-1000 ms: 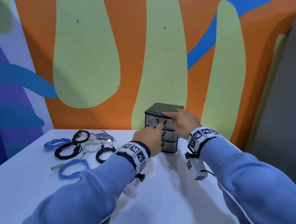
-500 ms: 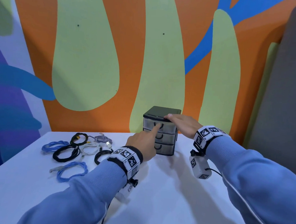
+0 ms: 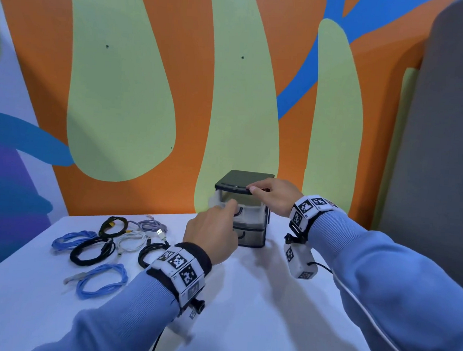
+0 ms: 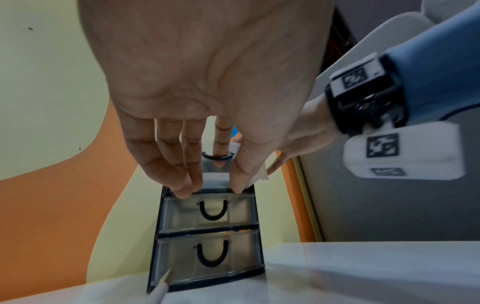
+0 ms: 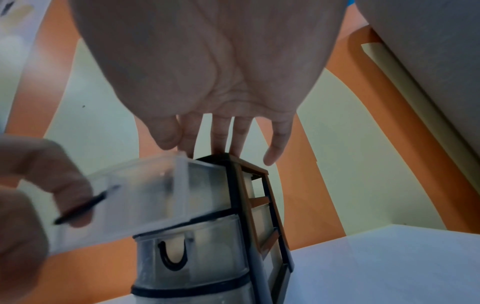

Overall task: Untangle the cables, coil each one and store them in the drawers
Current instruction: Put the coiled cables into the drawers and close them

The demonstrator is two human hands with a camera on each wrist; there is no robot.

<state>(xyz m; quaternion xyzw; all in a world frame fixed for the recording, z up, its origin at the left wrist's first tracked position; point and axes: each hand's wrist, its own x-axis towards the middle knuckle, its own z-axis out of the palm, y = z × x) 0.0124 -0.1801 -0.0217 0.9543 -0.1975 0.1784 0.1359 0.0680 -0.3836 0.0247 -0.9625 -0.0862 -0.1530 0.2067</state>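
Note:
A small black three-drawer unit (image 3: pixel 251 237) with clear drawers stands at the back of the white table (image 3: pixel 257 312). Its top drawer (image 3: pixel 248 210) is pulled partway out. My left hand (image 3: pixel 230 206) has its index finger hooked through that drawer's black handle (image 4: pixel 217 158). My right hand (image 3: pixel 267 193) rests flat on the unit's black lid (image 3: pixel 241 180), fingers straight. Left of the unit lie several coiled cables: a blue one (image 3: pixel 70 240), a black one (image 3: pixel 93 251), a white one (image 3: pixel 131 241) and another blue one (image 3: pixel 102 277) nearest me. The two lower drawers (image 4: pixel 210 214) are closed.
The painted wall (image 3: pixel 149 89) rises right behind the table. A grey panel (image 3: pixel 442 161) stands at the right. A small black coil (image 3: pixel 149 253) lies just beside my left wrist. The table's front edge runs close to my forearms.
The top drawer has slid out toward me under my left hand's pull. My right hand has stayed on the lid.

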